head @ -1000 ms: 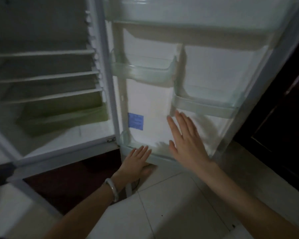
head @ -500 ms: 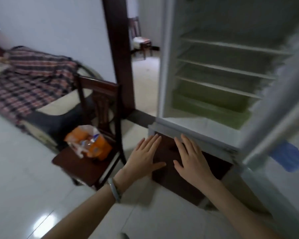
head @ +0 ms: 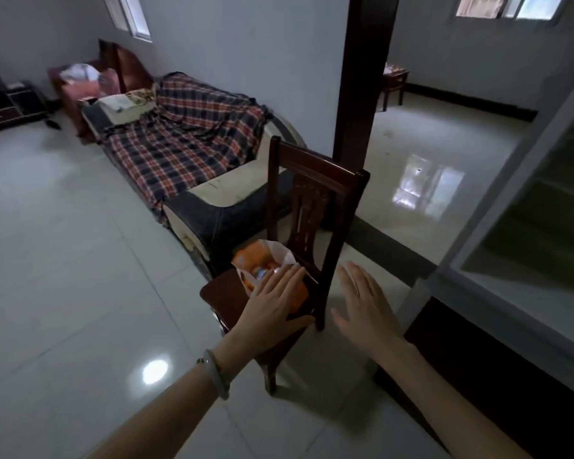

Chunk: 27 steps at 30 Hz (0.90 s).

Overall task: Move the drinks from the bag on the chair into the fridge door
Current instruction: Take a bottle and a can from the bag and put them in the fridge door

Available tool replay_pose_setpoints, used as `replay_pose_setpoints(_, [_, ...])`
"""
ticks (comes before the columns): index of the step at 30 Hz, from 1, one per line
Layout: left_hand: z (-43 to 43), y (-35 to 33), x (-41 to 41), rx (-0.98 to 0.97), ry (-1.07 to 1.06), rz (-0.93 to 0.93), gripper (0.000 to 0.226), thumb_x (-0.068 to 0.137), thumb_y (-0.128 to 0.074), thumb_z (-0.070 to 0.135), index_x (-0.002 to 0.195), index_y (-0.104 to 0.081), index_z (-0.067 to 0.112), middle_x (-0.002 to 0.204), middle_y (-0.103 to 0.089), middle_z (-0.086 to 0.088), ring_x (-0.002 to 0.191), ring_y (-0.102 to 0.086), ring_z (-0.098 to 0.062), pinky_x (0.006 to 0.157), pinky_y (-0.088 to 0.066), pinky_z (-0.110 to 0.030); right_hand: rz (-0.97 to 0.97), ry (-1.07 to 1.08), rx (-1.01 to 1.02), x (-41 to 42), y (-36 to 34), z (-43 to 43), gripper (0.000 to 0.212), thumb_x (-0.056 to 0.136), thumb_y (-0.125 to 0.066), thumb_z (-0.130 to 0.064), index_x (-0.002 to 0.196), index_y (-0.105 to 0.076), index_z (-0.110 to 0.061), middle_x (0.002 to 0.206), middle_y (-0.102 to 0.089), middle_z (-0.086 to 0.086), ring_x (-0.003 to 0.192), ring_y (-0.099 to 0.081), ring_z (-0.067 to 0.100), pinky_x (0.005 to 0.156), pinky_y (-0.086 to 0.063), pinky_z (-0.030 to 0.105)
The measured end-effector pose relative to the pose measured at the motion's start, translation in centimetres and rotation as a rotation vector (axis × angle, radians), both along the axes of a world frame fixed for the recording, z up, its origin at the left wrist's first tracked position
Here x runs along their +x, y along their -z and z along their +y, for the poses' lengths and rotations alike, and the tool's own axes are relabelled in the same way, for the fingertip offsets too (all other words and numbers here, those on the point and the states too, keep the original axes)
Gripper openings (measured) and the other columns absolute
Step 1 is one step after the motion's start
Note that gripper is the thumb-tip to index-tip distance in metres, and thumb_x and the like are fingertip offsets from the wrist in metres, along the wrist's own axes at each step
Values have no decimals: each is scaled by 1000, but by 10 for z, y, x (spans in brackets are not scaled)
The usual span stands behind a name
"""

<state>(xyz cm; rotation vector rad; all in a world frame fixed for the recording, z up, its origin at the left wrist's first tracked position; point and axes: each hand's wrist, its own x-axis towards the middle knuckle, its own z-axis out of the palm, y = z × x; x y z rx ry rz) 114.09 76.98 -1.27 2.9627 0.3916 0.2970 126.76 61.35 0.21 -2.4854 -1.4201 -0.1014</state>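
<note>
An orange and white plastic bag (head: 254,260) sits open on the seat of a dark wooden chair (head: 315,180). Inside it I can make out the top of a drink (head: 262,272), mostly hidden. My left hand (head: 272,309), a pale bangle on its wrist, hovers flat over the bag's near side with fingers apart, holding nothing. My right hand (head: 367,306) is spread open to the right of the chair back, over the floor. The open fridge (head: 524,233) shows at the right edge; its door shelves are out of view.
A sofa (head: 219,200) draped with a plaid blanket stands just behind the chair. A dark wooden door post (head: 362,81) rises behind the chair back. Glossy white floor tiles (head: 80,276) stretch to the left. A small table (head: 395,84) stands in the far room.
My view has swung left from the fridge door to the chair. Both hands moved from the fridge's lower edge toward the bag; the left one now hovers over it.
</note>
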Motion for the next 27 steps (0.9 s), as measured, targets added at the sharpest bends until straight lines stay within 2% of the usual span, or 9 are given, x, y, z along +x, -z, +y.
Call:
replay_pose_setpoints(2, [24, 4, -3, -12, -33, 12, 88, 85, -45, 64, 149, -1, 23, 154, 4, 7, 140, 12, -10, 115, 7, -34, 45, -17, -15, 0, 4, 27, 80, 83, -63, -34, 146, -19, -11, 152, -25, 16, 140, -22, 29, 113, -21, 40])
replay_pose_setpoints(7, [74, 20, 2, -49, -109, 35, 88, 84, -49, 62, 149, -7, 22, 157, -10, -1, 142, 4, -13, 113, 5, -34, 133, -64, -74, 11, 14, 81, 77, 90, -53, -38, 148, -8, -15, 156, -12, 11, 143, -9, 24, 115, -13, 36])
replay_pose_setpoints(10, [101, 38, 6, -104, -182, 71, 87, 84, -46, 64, 149, -4, 25, 157, -7, 3, 144, 1, -13, 117, 0, -37, 158, -82, -119, 25, 28, 110, 77, 89, -54, -37, 147, -9, -14, 155, -15, 12, 142, -11, 25, 116, -16, 38])
replay_pose_setpoints(12, [116, 49, 10, -107, -205, 79, 86, 83, -43, 65, 150, -10, 22, 157, -12, 1, 143, -1, -12, 118, -3, -38, 176, -90, -125, 34, 36, 129, 77, 88, -56, -35, 147, -12, -13, 154, -19, 12, 142, -14, 25, 115, -18, 39])
replay_pose_setpoints(16, [153, 67, 26, -98, -249, 104, 83, 84, -44, 62, 149, -15, 19, 156, -16, -1, 141, 0, -11, 111, 9, -32, 216, -117, -154, 61, 57, 172, 76, 89, -55, -33, 147, -11, -13, 154, -17, 11, 142, -13, 24, 114, -14, 35])
replay_pose_setpoints(20, [193, 85, 55, -147, -279, 150, 81, 86, -52, 55, 148, -16, 18, 156, -19, -3, 143, -7, -17, 110, 8, -32, 277, -127, -204, 98, 78, 211, 73, 90, -55, -30, 147, -12, -12, 153, -18, 12, 142, -12, 24, 115, -14, 35])
replay_pose_setpoints(24, [225, 104, 87, -194, -280, 244, 81, 87, -51, 54, 149, -14, 17, 157, -15, -4, 145, -8, -19, 110, 8, -31, 342, -128, -276, 132, 100, 247, 71, 91, -55, -28, 146, -15, -10, 153, -20, 13, 142, -14, 25, 114, -15, 35])
replay_pose_setpoints(27, [245, 122, 108, -196, -262, 314, 79, 88, -49, 54, 149, -15, 16, 157, -15, -4, 145, -7, -20, 109, 8, -31, 424, -134, -291, 148, 120, 269, 69, 90, -57, -24, 146, -18, -10, 151, -23, 13, 140, -19, 24, 112, -22, 34])
